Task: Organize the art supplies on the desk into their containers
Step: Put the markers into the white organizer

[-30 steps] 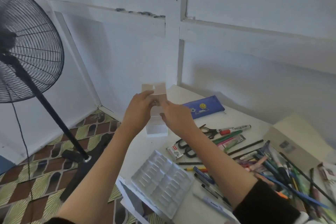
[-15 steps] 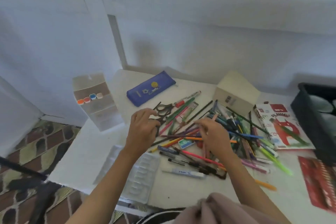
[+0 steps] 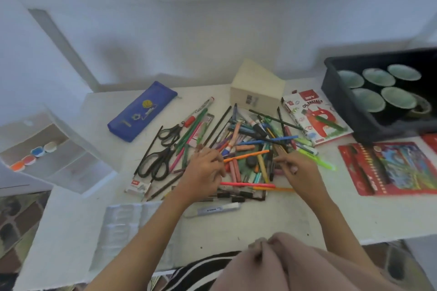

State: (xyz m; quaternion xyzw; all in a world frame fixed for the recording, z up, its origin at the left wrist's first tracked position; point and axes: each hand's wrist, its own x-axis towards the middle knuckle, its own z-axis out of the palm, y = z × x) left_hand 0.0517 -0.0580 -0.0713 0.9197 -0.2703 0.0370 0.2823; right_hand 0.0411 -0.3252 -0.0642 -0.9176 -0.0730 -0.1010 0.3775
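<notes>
Writing: "OIL PASTELS" on the pastel box [image 3: 314,120] near the rear right of the desk [image 3: 283,220]; other labels are too blurred to read.
Counts: two pairs of scissors [image 3: 153,163]; five cups [image 3: 399,99] in the black tray [image 3: 343,104] at the right rear corner; four paint pots [image 3: 37,151] in the clear organiser [image 3: 71,168] at the left edge.
Pile [image 3: 255,146]: pens and pencils mid-desk, crossed in all directions; the pink pen [image 3: 246,184] at its front lies left to right.
Pencil case [image 3: 142,111]: blue, long axis front-left to rear-right.
Left hand [image 3: 203,172]: fingers bent on the pile's left side; grip cannot be told.
Right hand [image 3: 300,170]: fingertips on the pile's right side; grip cannot be told.
</notes>
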